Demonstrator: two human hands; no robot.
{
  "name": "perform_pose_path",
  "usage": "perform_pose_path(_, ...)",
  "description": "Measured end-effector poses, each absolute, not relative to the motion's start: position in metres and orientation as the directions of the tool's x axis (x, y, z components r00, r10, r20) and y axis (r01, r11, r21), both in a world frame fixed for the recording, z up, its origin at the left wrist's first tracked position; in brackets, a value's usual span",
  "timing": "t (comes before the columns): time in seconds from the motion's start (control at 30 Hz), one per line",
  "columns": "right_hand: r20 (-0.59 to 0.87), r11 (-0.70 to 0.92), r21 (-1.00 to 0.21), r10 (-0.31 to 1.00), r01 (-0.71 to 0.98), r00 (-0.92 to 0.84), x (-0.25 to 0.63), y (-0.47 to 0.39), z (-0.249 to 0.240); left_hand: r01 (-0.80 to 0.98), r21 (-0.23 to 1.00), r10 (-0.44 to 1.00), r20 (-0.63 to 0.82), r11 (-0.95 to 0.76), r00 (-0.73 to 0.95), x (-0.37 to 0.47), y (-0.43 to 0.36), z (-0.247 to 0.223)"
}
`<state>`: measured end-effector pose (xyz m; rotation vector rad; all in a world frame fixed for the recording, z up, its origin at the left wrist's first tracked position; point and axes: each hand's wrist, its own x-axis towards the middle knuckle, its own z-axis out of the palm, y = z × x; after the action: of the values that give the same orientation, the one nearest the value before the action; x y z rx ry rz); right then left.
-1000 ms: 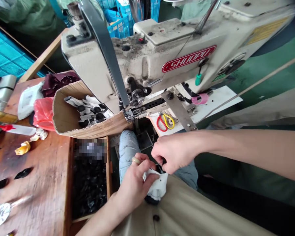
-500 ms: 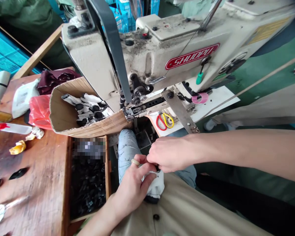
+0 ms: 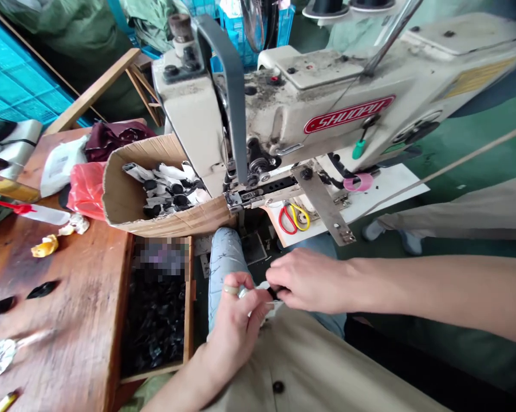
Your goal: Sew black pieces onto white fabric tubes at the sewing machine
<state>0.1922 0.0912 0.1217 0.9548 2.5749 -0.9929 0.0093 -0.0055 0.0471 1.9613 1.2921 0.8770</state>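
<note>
Over my lap, my left hand (image 3: 239, 306) pinches a small white-and-black fabric piece (image 3: 273, 293), its fingers closed. A ring sits on one of its fingers. My right hand (image 3: 303, 279) is closed at the black end of the same piece, fingertips close to those of the left. Most of the piece is hidden behind the fingers. Beyond my hands stands a sewing machine (image 3: 326, 109) with a narrow arm. Scissors (image 3: 294, 218) with one red and one yellow handle lie on its white table (image 3: 401, 180).
Left of the machine, a cardboard box (image 3: 167, 220) holds several white-and-black pieces. A wooden drawer (image 3: 189, 320) of black pieces stands below it. The wooden table (image 3: 77, 303) carries a red plastic bag (image 3: 87, 189) and orange peel (image 3: 45, 246). Another person's legs (image 3: 446, 209) show at right.
The view has shifted, so the machine sits further right. The white piece hung below my left fingers before; now it is mostly hidden between my hands, its black end at my right fingertips.
</note>
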Motion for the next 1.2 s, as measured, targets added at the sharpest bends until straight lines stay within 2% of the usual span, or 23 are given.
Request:
perform_pose_path(0.07, -0.453, 0.513, -0.518, 0.514, 0.684, -0.729, 0.191, 0.087, 0.115, 0.490, 0.811, 0.934, 0.183, -0.320, 0.307, 0.012, -0.007, 0.046)
perform_pose_path(0.1, -0.476, 0.418, -0.555, 0.550, 0.720, -0.686, 0.190, 0.085, 0.110, 0.484, 0.816, 0.936, 0.185, -0.316, 0.299, 0.014, -0.008, 0.045)
perform_pose_path(0.17, -0.562, 0.091, -0.654, 0.607, 0.751, -0.562, 0.189, 0.083, 0.096, 0.484, 0.821, 0.943, 0.189, -0.304, 0.272, 0.017, -0.009, 0.043)
perform_pose_path(0.23, -0.651, -0.228, -0.703, 0.590, 0.674, -0.478, 0.190, 0.081, 0.083, 0.474, 0.831, 0.947, 0.178, -0.290, 0.267, 0.018, -0.010, 0.040)
perform_pose_path(0.27, -0.674, -0.323, -0.712, 0.561, 0.623, -0.481, 0.193, 0.080, 0.079, 0.463, 0.841, 0.948, 0.167, -0.280, 0.269, 0.017, -0.011, 0.038)
perform_pose_path(0.33, -0.668, -0.374, -0.741, 0.502, 0.558, -0.550, 0.200, 0.079, 0.075, 0.439, 0.862, 0.950, 0.139, -0.256, 0.280, 0.015, -0.012, 0.034)
perform_pose_path(0.43, -0.610, -0.256, -0.790, 0.419, 0.558, -0.672, 0.212, 0.082, 0.078, 0.403, 0.885, 0.945, 0.110, -0.233, 0.307, 0.010, -0.014, 0.030)
perform_pose_path(0.57, -0.581, -0.129, -0.799, 0.419, 0.587, -0.698, 0.220, 0.088, 0.076, 0.338, 0.916, 0.920, 0.073, -0.214, 0.385, 0.005, -0.014, 0.029)
perform_pose_path(0.8, -0.400, 0.094, -0.850, 0.524, 0.518, -0.752, 0.217, 0.089, 0.060, 0.275, 0.954, 0.892, -0.021, -0.117, 0.452, -0.001, -0.005, 0.033)
perform_pose_path(0.97, -0.325, 0.221, -0.759, 0.687, 0.612, -0.650, 0.211, 0.075, 0.061, 0.243, 0.967, 0.879, -0.050, -0.076, 0.474, -0.003, 0.006, 0.033)
perform_pose_path(1.2, -0.259, 0.406, -0.730, 0.581, 0.550, -0.772, 0.219, 0.068, 0.075, 0.274, 0.961, 0.899, -0.088, -0.036, 0.429, -0.001, 0.010, 0.032)
